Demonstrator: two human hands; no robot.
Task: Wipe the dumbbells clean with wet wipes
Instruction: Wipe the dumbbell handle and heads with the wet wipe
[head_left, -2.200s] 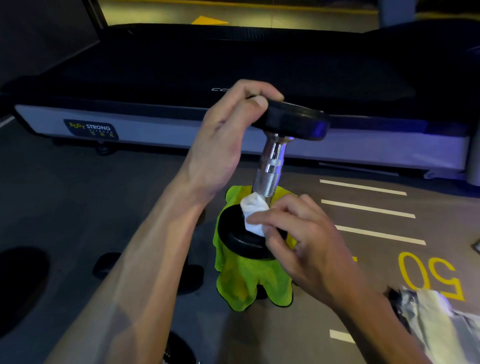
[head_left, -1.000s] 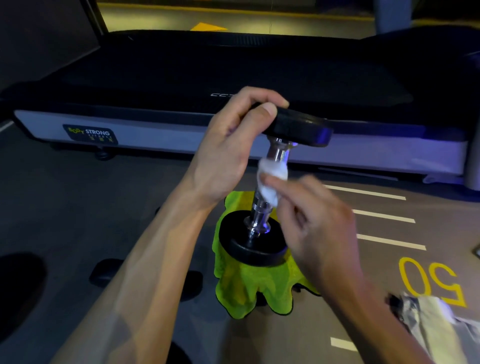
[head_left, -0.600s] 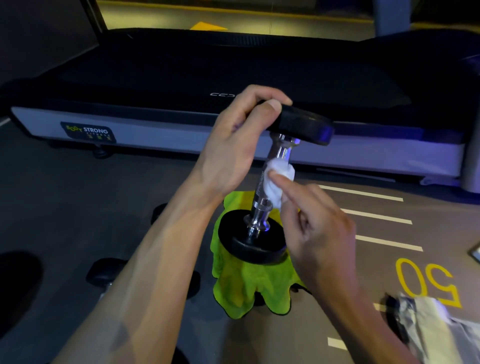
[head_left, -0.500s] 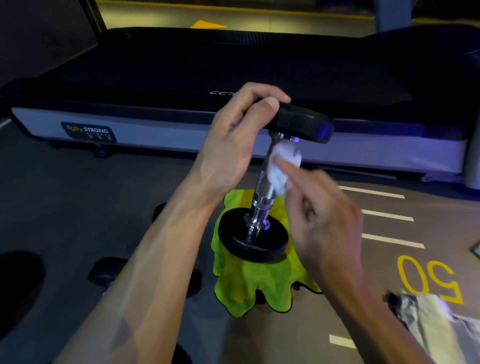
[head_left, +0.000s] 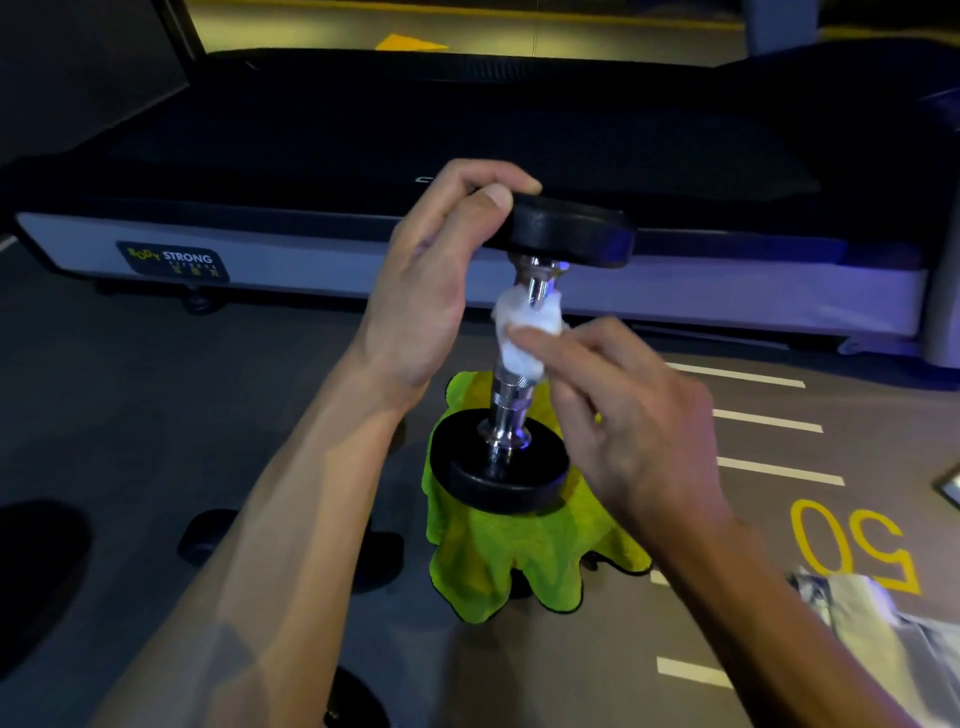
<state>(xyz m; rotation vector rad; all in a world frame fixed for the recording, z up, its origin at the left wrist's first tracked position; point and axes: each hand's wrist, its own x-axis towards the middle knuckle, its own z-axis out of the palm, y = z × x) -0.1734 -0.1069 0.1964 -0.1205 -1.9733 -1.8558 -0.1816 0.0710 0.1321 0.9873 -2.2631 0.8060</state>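
Dumbbell (head_left: 524, 358) stands on end, its lower plate on a green cloth (head_left: 514, 556) on the floor, likely so the chrome handle is free all round. Left hand (head_left: 431, 291) has its grip clamped on the top plate's rim, steadying it upright. Right hand (head_left: 623, 415) pinches a white wipe (head_left: 524, 332) against the upper handle, fingers curled round it, seemingly mid-rub, while more dark weights (head_left: 208, 535) wait on the floor nearby

Dim, bluish-violet light from the right, wide-angle bowing at the edges, soft blur throughout.
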